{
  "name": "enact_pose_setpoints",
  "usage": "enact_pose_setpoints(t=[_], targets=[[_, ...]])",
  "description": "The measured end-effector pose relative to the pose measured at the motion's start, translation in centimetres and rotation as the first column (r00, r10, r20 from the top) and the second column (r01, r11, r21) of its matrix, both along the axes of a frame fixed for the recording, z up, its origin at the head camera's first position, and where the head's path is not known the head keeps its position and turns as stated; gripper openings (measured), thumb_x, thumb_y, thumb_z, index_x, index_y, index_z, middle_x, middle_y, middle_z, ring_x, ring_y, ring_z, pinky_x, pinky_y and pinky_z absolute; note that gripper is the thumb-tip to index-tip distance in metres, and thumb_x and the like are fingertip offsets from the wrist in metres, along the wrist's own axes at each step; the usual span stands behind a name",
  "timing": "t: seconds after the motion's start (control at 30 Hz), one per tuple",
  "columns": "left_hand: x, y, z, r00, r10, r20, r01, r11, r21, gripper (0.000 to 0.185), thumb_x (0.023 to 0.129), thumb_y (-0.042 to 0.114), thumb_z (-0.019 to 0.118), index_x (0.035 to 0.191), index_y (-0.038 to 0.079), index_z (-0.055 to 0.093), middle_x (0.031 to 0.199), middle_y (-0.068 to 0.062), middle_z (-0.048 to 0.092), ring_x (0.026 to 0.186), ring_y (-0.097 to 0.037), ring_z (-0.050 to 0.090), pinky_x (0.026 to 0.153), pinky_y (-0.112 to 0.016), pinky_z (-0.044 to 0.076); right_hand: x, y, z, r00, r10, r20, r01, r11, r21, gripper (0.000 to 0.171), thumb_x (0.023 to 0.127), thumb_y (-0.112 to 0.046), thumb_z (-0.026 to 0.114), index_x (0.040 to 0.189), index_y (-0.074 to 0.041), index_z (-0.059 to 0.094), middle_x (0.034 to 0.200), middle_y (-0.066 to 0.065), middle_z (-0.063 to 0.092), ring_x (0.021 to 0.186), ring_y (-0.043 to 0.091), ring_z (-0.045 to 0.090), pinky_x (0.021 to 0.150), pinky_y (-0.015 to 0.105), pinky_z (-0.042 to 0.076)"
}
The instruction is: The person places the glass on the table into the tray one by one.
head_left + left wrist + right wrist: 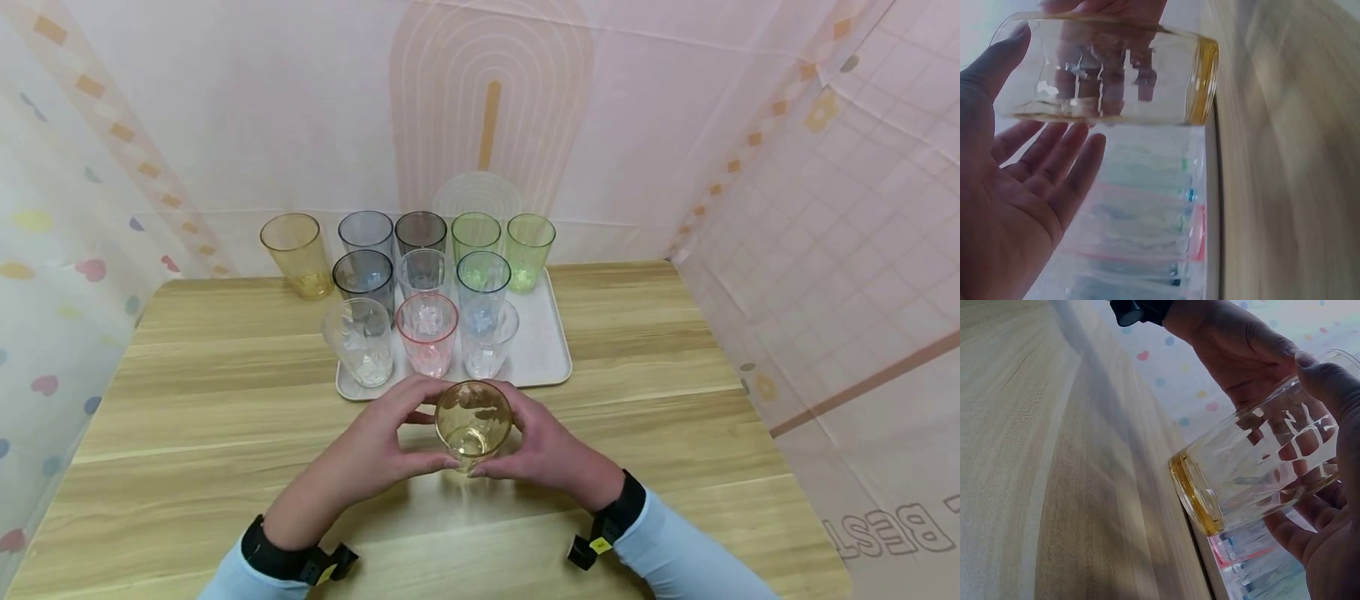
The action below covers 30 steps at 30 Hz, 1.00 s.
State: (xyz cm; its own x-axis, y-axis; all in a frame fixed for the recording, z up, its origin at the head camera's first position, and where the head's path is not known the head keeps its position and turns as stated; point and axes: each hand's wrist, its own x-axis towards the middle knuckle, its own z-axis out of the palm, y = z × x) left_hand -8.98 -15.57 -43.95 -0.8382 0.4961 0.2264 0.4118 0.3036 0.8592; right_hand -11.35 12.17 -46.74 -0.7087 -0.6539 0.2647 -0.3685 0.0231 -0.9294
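Observation:
An amber-tinted clear drinking glass is held upright between both hands, in front of the tray. My left hand grips its left side, thumb toward the near face and fingers round the far side. From the right, my right hand holds it the same way, the two thumb tips close together. In the left wrist view the glass shows a thick amber base close over the tabletop, and the right hand's fingers appear through its wall. The right wrist view shows the glass tapering to that base.
A pale tray behind the hands carries rows of upright tumblers, among them a red-rimmed glass, a green glass and a clear glass. Another amber glass stands at the wooden table's back left, beside the tray.

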Motion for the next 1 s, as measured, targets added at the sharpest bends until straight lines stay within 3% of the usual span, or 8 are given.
enact_pose_setpoints(t=[0.1, 0.17, 0.27, 0.37, 0.53, 0.67, 0.8, 1.0], targets=[[0.2, -0.8, 0.0, 0.996, 0.042, -0.083, -0.049, 0.995, -0.089, 0.077, 0.087, 0.026, 0.099, 0.153, 0.019, 0.061, 0.145, 0.004, 0.065, 0.131, -0.020, 0.065, 0.103, -0.047, 0.063, 0.0, 0.3, 0.0, 1.000, -0.025, 0.010, 0.025, 1.000, 0.005, 0.099, 0.078, -0.005, 0.101, 0.162, -0.017, 0.049, 0.154, 0.004, 0.063, 0.143, 0.029, 0.060, 0.124, 0.049, 0.046], [0.4, -1.6, 0.1, 0.985, 0.102, -0.136, -0.125, 0.978, -0.170, 0.075, 0.087, 0.031, 0.098, 0.152, 0.018, 0.062, 0.144, 0.004, 0.067, 0.130, -0.020, 0.066, 0.104, -0.048, 0.062, 0.0, 0.7, 0.0, 0.999, -0.052, 0.016, 0.052, 0.999, 0.009, 0.099, 0.078, -0.004, 0.101, 0.161, -0.017, 0.050, 0.153, 0.004, 0.064, 0.141, 0.030, 0.061, 0.124, 0.050, 0.046], [0.7, -3.3, -0.1, 0.958, 0.199, -0.205, -0.255, 0.921, -0.294, 0.070, 0.089, 0.038, 0.096, 0.148, 0.014, 0.066, 0.141, 0.000, 0.070, 0.128, -0.025, 0.069, 0.104, -0.055, 0.060, 0.1, 1.6, 0.1, 0.994, -0.100, 0.041, 0.099, 0.995, 0.024, 0.098, 0.078, -0.002, 0.101, 0.160, -0.019, 0.051, 0.151, 0.003, 0.066, 0.140, 0.029, 0.062, 0.124, 0.048, 0.045], [0.8, -5.2, -0.6, 0.934, 0.278, -0.224, -0.347, 0.856, -0.385, 0.068, 0.091, 0.041, 0.094, 0.145, 0.009, 0.067, 0.141, -0.008, 0.070, 0.129, -0.035, 0.068, 0.105, -0.062, 0.057, 0.1, 2.7, 0.0, 0.987, -0.150, 0.056, 0.148, 0.988, 0.040, 0.098, 0.079, -0.002, 0.100, 0.161, -0.021, 0.050, 0.151, 0.003, 0.065, 0.140, 0.029, 0.062, 0.124, 0.047, 0.046], [1.2, -8.3, -1.6, 0.903, 0.370, -0.221, -0.430, 0.757, -0.492, 0.077, 0.094, 0.053, 0.088, 0.148, 0.005, 0.063, 0.145, -0.021, 0.067, 0.135, -0.048, 0.062, 0.106, -0.071, 0.052, 0.1, 4.7, -0.4, 0.973, -0.221, 0.060, 0.218, 0.974, 0.053, 0.098, 0.081, -0.002, 0.098, 0.164, -0.022, 0.048, 0.153, 0.009, 0.064, 0.137, 0.033, 0.064, 0.118, 0.045, 0.052], [1.2, -9.9, -2.4, 0.879, 0.409, -0.245, -0.473, 0.692, -0.545, 0.090, 0.092, 0.061, 0.086, 0.154, 0.001, 0.057, 0.149, -0.029, 0.061, 0.135, -0.055, 0.058, 0.106, -0.075, 0.049, 0.3, 6.0, -0.7, 0.963, -0.262, 0.069, 0.259, 0.964, 0.056, 0.097, 0.084, 0.001, 0.096, 0.165, -0.018, 0.045, 0.153, 0.014, 0.063, 0.135, 0.039, 0.064, 0.110, 0.046, 0.058], [1.0, -10.8, -3.0, 0.866, 0.419, -0.272, -0.497, 0.665, -0.558, 0.103, 0.090, 0.063, 0.087, 0.161, -0.001, 0.047, 0.155, -0.036, 0.053, 0.135, -0.062, 0.053, 0.107, -0.079, 0.045, 0.2, 7.2, -0.9, 0.953, -0.295, 0.071, 0.291, 0.955, 0.059, 0.096, 0.085, 0.001, 0.094, 0.166, -0.012, 0.043, 0.154, 0.018, 0.061, 0.135, 0.041, 0.064, 0.108, 0.046, 0.060], [0.6, -11.1, -3.5, 0.865, 0.417, -0.280, -0.500, 0.662, -0.559, 0.109, 0.091, 0.065, 0.084, 0.165, -0.003, 0.041, 0.160, -0.037, 0.047, 0.140, -0.063, 0.048, 0.109, -0.082, 0.042, -0.9, 8.3, -1.0, 0.944, -0.329, 0.010, 0.328, 0.943, 0.055, 0.096, 0.084, 0.002, 0.094, 0.165, -0.012, 0.044, 0.154, 0.022, 0.061, 0.135, 0.042, 0.064, 0.115, 0.038, 0.053]])
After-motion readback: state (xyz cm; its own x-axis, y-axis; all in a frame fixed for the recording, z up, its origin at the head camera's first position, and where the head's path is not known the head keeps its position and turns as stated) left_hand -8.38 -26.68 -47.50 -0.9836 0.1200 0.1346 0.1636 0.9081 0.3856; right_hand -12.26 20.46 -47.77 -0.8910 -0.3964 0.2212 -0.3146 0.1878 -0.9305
